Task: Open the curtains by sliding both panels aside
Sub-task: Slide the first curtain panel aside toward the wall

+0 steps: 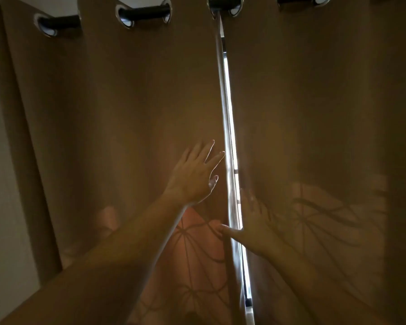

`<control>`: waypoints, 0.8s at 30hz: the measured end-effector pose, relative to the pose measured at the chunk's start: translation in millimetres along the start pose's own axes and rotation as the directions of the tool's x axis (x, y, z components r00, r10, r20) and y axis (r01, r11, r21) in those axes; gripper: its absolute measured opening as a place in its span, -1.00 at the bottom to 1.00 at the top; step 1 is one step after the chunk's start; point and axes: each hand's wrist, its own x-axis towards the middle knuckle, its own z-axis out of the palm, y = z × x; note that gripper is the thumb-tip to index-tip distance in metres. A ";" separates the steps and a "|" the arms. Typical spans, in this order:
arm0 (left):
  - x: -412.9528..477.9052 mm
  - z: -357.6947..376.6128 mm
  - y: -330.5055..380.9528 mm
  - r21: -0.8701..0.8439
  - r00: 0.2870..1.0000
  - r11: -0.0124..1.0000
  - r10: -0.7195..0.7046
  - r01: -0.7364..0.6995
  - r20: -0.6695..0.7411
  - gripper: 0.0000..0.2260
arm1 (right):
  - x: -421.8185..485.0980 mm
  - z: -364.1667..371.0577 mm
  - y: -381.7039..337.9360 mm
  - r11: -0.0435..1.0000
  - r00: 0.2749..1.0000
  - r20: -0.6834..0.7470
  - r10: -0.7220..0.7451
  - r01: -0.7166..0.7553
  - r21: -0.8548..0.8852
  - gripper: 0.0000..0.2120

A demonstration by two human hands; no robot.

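Two brown curtain panels hang by metal eyelets from a black rod (143, 12). The left panel (127, 95) and the right panel (314, 102) almost meet, with a thin bright gap (229, 118) of daylight between them. My left hand (193, 174) is raised in front of the left panel near its inner edge, fingers spread and holding nothing. My right hand (256, 226) sits lower at the gap, fingers apart, thumb reaching across toward the left panel's edge. Whether either hand touches the cloth is unclear.
A pale wall (0, 207) shows at the far left beside the left panel's outer fold. Shadows of a patterned window grille (326, 214) fall on the lower part of both panels. The room is dim.
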 end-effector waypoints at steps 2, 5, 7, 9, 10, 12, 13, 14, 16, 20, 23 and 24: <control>11.7 5.7 1.3 0.055 1.000 0.998 0.019 -0.018 -0.007 -0.39 | 6.9 12.1 7.3 0.999 1.000 -0.017 -0.026 0.027 0.040 0.27; 29.4 17.7 2.5 0.096 0.998 0.995 0.040 -0.035 -0.051 -0.40 | 20.3 30.6 14.9 0.999 0.999 0.008 -0.045 0.045 0.023 0.30; 41.9 25.7 4.8 0.127 0.995 0.990 0.068 -0.059 -0.070 -0.41 | 31.6 39.1 20.0 0.999 0.999 0.014 -0.046 0.046 0.005 0.34; 54.1 32.3 4.5 0.167 0.992 0.983 0.094 -0.079 -0.084 -0.42 | 40.4 45.9 25.6 0.998 0.998 -0.006 -0.066 0.066 -0.010 0.36; 59.8 35.2 3.9 0.176 0.992 0.981 0.099 -0.083 -0.082 -0.42 | 43.6 50.9 28.9 0.996 0.996 -0.014 -0.093 0.093 0.005 0.35; 68.4 41.4 3.6 0.192 0.992 0.978 0.100 -0.084 -0.077 -0.42 | 49.4 60.2 35.2 0.983 0.988 -0.021 -0.154 0.155 0.101 0.32; 71.4 45.5 3.6 0.212 0.992 0.974 0.099 -0.082 -0.073 -0.42 | 52.4 64.0 37.2 0.973 0.983 -0.024 -0.181 0.182 0.143 0.29; 74.0 50.0 3.6 0.238 0.992 0.968 0.102 -0.083 -0.068 -0.43 | 55.8 67.8 38.0 0.968 0.979 -0.027 -0.201 0.203 0.145 0.26; 78.1 59.0 4.6 0.285 0.995 0.956 0.088 -0.068 -0.056 -0.43 | 61.8 73.6 39.6 0.974 0.974 -0.012 -0.226 0.226 0.011 0.27; 82.1 69.8 4.1 0.314 0.999 0.949 -0.001 0.017 -0.048 -0.41 | 70.5 82.6 43.1 0.974 0.974 0.048 -0.220 0.222 -0.047 0.32; 81.5 76.2 -2.0 0.324 0.997 0.944 -0.043 0.060 -0.059 -0.40 | 74.5 87.6 37.7 0.974 0.970 0.086 -0.226 0.228 -0.015 0.32; 80.3 78.2 -5.6 0.334 0.997 0.941 -0.046 0.063 -0.059 -0.41 | 76.4 90.3 35.7 0.975 0.968 0.116 -0.221 0.221 0.018 0.31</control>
